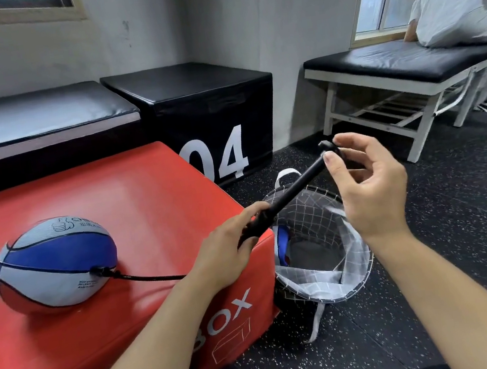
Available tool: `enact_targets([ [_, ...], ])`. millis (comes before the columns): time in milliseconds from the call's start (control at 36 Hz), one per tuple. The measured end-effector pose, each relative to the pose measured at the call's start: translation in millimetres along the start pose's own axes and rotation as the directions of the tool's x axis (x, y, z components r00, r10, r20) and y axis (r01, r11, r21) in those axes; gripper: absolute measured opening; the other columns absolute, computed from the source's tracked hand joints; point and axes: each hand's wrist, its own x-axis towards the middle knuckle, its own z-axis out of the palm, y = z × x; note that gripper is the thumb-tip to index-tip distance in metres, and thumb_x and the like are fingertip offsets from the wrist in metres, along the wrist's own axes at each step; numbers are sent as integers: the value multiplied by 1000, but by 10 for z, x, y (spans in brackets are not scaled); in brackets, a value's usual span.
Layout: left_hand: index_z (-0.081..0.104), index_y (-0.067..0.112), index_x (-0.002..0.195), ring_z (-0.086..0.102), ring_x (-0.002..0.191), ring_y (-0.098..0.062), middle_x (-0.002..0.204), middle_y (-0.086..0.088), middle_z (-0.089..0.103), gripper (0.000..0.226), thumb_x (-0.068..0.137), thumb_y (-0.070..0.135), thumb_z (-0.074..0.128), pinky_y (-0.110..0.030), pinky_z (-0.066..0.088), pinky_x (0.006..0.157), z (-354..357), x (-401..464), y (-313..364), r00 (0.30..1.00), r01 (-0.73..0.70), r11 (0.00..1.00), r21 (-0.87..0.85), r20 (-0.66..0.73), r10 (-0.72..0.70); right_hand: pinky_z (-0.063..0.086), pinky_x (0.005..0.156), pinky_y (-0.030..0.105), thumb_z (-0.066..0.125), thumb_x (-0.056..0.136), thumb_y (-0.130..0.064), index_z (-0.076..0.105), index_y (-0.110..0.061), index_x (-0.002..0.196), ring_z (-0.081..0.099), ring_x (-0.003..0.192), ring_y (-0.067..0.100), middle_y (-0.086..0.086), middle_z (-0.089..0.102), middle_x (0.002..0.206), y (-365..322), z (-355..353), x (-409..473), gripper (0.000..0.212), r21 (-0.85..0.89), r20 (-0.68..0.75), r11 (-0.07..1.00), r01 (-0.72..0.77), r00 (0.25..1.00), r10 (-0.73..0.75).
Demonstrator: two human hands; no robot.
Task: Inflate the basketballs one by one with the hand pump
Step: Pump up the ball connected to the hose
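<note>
While one soft blue, white and red basketball (pixel 55 263) rests on a red padded bench (pixel 149 198), the left hand (pixel 230 249) has its grip clenched around one slim black hand pump (pixel 288 193), and the right hand (pixel 368 184) pinches its handle. One thin black hose (pixel 142 278) joins pump to ball. A second ball shows inside one checked fabric basket (pixel 327 266).

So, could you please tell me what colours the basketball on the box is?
Blue, red and pale grey panels on the basketball, seen in the head view.

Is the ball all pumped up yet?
Not yet. The basketball looks squashed and oval on the red box, with the pump hose plugged in.
</note>
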Motion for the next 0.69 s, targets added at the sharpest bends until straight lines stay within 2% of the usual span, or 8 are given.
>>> enact_targets([
  [83, 35, 66, 145, 67, 115, -16, 124, 13, 67, 80, 99, 9, 67, -48, 56, 97, -13, 2, -15, 1000, -1, 1000, -7, -6, 1, 60, 80, 27, 73, 100, -23, 72, -19, 122, 70, 109, 14, -5, 73, 116, 23, 30, -14, 23, -44, 36, 998, 40, 999, -39],
  [194, 35, 67, 145, 66, 114, -16, 121, 16, 66, 80, 99, 10, 67, -48, 57, 96, -32, 2, -38, 1000, 9, 1000, -23, -12, -9, 59, 82, 23, 75, 98, -22, 70, -19, 130, 68, 115, 15, -6, 70, 125, -10, 92, -18, 32, -34, 105, 997, 66, 993, -62],
  [306, 35, 67, 144, 66, 113, -15, 118, 18, 64, 80, 99, 9, 67, -47, 56, 97, -40, 5, -70, 1000, 20, 999, -48, -16, -20, 61, 83, 27, 77, 97, -23, 70, -19, 129, 70, 110, 15, -10, 69, 124, -15, 187, -61, 33, -30, 163, 997, 66, 985, -60],
  [528, 36, 65, 144, 65, 113, -11, 117, 20, 64, 78, 100, 9, 65, -46, 56, 98, -68, -3, -119, 999, 38, 996, -85, -23, -40, 60, 84, 25, 78, 95, -20, 73, -18, 126, 66, 117, 7, -9, 70, 124, 40, 376, -149, 32, -79, 286, 992, 96, 956, -70],
  [694, 36, 64, 146, 65, 112, -10, 117, 16, 64, 80, 99, 6, 64, -46, 56, 97, -68, -1, -144, 998, 45, 992, -118, -26, -49, 60, 91, 40, 80, 93, -23, 74, -22, 123, 66, 119, 9, -14, 70, 122, 173, 497, -204, 30, -94, 375, 992, 79, 926, -39],
])
